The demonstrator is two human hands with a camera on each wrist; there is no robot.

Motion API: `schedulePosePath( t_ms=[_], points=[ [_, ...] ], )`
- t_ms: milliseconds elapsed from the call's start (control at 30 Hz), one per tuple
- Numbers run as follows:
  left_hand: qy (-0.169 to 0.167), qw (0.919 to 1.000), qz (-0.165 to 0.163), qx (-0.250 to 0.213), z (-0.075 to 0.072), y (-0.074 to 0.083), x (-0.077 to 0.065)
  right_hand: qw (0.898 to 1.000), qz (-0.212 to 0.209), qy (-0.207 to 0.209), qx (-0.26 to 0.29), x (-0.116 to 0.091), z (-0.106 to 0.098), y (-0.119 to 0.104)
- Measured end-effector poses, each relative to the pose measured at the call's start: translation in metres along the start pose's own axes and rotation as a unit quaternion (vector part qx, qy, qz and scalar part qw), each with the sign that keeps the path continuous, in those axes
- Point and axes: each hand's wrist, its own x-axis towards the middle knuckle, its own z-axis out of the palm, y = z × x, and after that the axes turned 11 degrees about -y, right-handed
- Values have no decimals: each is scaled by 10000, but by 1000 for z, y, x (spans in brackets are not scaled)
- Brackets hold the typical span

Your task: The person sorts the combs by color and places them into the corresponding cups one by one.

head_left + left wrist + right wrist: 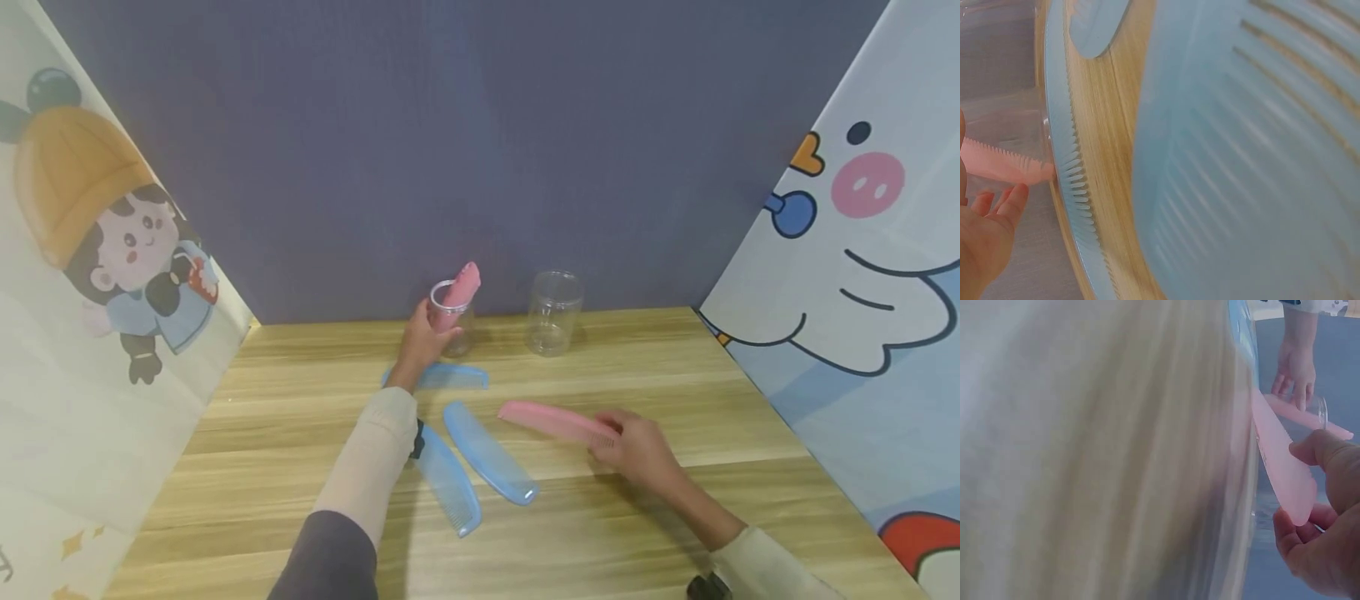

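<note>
Wooden table (pixel 300 442), left hand (pixel 424 343) partly hiding jar (pixel 463 327)

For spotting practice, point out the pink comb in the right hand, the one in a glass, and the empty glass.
Held pink comb (pixel 555 421), head view: middle of its body.
Other pink comb (pixel 462 285), head view: upper part.
Empty glass (pixel 555 318), head view: side wall.

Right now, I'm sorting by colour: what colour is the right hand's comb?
The comb is pink, clearest in the head view.
</note>
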Motion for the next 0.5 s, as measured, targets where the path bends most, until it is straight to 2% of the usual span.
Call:
schedulePosePath(
  t_ms=[133, 333, 500],
  points=[
    [10, 10000, 27, -25, 0, 0, 0, 9996, -230, 104, -151, 6, -5, 0],
    [28, 10000, 24, 44, 0, 0, 0, 9941, -739, 530, -587, 13, -11, -3],
    [42, 10000, -7, 26, 0, 1, -2, 9923, -898, 654, -548, 19, -17, -6]
  ],
)
